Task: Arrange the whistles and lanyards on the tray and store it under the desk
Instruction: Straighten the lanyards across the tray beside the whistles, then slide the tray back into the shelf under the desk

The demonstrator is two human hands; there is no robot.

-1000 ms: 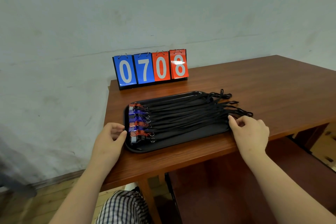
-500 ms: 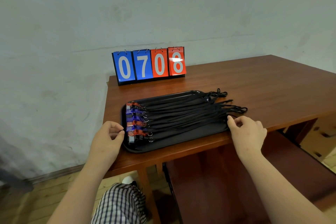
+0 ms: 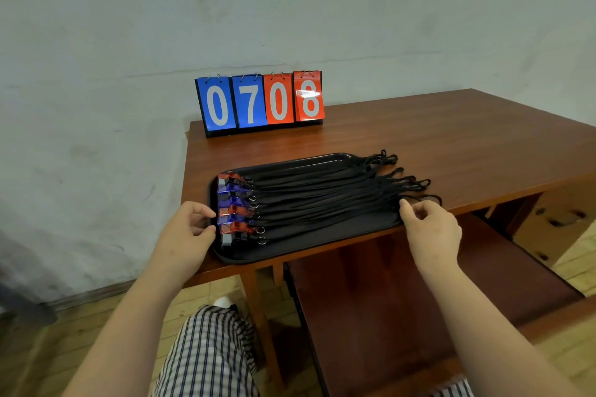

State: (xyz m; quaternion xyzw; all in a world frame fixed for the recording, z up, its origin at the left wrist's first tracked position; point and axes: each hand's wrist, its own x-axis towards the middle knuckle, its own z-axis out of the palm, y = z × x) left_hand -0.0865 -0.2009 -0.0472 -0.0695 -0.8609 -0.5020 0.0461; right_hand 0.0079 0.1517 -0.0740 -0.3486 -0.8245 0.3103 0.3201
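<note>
The tray (image 3: pixel 309 245) has slid nearer the desk's front edge, both hands (image 3: pixel 190 235) (image 3: pixel 430 229) gripping its ends.

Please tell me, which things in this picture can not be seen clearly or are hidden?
Head view:
- Right end of the tray: covered by the lanyards and the right hand.
- Exact number of whistles: they overlap and are too small to count.
- Left hand: whether its fingertips grip the rim is unclear.
- Pull-out shelf under the desk: cut off by the bottom edge.
</note>
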